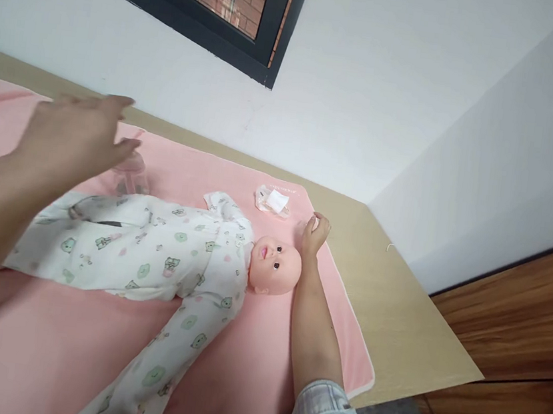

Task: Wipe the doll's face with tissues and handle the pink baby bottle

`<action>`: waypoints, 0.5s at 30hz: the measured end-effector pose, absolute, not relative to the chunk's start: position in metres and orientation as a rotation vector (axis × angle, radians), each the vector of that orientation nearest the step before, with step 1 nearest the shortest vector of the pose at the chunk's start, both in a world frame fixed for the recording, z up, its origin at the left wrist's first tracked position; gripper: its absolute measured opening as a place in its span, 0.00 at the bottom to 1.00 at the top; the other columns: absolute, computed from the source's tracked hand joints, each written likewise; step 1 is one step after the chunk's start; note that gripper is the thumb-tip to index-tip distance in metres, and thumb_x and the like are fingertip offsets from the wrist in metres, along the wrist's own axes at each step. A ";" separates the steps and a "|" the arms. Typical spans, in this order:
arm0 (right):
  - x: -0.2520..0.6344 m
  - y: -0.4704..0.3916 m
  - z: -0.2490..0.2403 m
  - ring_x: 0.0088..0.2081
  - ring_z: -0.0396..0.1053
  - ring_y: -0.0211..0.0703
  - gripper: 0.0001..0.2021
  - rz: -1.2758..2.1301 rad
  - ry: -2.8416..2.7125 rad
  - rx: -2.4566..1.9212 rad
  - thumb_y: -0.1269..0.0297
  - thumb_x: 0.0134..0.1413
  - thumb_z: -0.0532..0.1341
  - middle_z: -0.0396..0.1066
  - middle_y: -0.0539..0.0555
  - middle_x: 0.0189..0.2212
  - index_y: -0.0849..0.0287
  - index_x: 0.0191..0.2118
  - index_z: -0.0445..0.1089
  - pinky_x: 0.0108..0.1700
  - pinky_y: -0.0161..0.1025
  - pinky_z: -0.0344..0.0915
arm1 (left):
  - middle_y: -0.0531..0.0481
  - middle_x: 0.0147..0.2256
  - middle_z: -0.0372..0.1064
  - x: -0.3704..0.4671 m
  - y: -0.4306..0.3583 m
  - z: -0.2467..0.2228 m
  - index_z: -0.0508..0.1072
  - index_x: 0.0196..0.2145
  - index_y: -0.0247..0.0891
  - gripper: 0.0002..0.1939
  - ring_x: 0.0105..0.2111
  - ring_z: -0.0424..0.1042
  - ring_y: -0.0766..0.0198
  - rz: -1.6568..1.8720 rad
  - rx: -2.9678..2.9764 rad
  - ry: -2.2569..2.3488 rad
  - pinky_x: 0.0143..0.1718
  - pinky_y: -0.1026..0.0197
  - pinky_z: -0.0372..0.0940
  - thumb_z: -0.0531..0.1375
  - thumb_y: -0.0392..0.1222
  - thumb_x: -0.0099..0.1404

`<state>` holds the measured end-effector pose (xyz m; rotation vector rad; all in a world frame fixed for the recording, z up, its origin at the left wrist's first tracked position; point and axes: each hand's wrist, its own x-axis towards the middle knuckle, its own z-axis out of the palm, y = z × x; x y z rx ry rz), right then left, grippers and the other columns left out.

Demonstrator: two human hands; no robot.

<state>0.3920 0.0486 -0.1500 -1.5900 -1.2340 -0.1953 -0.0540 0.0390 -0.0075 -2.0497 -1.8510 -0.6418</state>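
A baby doll [275, 266] lies face up on a pink mat, its bald head toward the right. It wears a white sleepsuit [165, 247] printed with green bears. Past the top of the head, my right hand [316, 233] is closed, its fingers curled round something small and pale that they mostly hide. My left hand [74, 132] is raised over the doll's leg end, fingers apart and holding nothing. Just beyond its thumb stands a clear container with a pinkish top [132, 174], partly covered by the hand.
The pink mat [227, 362] covers most of a wooden tabletop [394, 315]. A small clear plastic packet with a white label [276, 200] lies between the doll and the wall. Above is a dark-framed window [270, 52]; wood-grain panels [519, 317] stand at right.
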 end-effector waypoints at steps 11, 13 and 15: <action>0.358 0.055 -0.151 0.40 0.67 0.45 0.16 0.025 -1.779 -1.478 0.59 0.66 0.48 0.73 0.56 0.34 0.58 0.35 0.70 0.44 0.40 0.61 | 0.38 0.48 0.74 0.130 0.043 -0.017 0.75 0.48 0.33 0.27 0.44 0.74 0.50 -0.295 -3.394 -1.289 0.46 0.55 0.66 0.51 0.58 0.65; 0.353 0.053 -0.148 0.37 0.66 0.44 0.16 0.088 -1.838 -1.461 0.58 0.66 0.49 0.72 0.55 0.32 0.58 0.33 0.69 0.42 0.39 0.61 | 0.35 0.47 0.74 0.150 0.048 -0.021 0.75 0.46 0.31 0.31 0.43 0.74 0.50 -0.091 -3.562 -1.234 0.45 0.55 0.67 0.50 0.62 0.64; 0.349 0.050 -0.146 0.35 0.65 0.42 0.15 0.151 -1.869 -1.452 0.58 0.64 0.51 0.72 0.53 0.31 0.58 0.32 0.69 0.39 0.37 0.61 | 0.37 0.47 0.75 0.166 0.051 -0.025 0.77 0.45 0.33 0.33 0.42 0.74 0.52 0.100 -3.688 -1.160 0.44 0.57 0.68 0.50 0.65 0.63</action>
